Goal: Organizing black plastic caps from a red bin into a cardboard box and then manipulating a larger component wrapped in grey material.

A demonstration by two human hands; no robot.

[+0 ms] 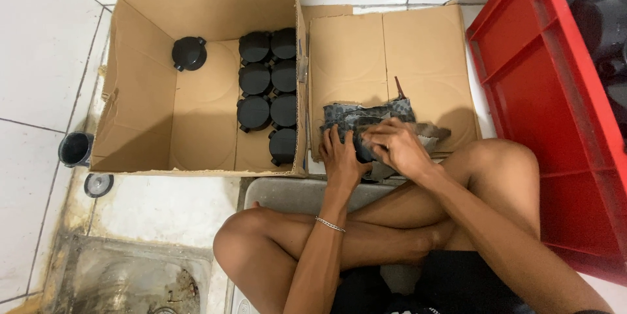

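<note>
I sit cross-legged on a tiled floor. My left hand [341, 156] and my right hand [395, 147] both press on a dark grey patterned cloth [366, 116], which wraps a dark object that is mostly hidden. The cloth lies on a flattened piece of cardboard [392, 52]. To the left stands an open cardboard box [144, 105] holding several round black plastic pieces [269, 85] in two rows, and one more black piece [189, 53] lies apart at the box's back.
A red plastic crate [548, 92] stands at the right, with dark parts behind it. A small dark cup [76, 148] and a round lid [98, 184] sit on the floor left of the box. A floor drain [130, 281] is at lower left.
</note>
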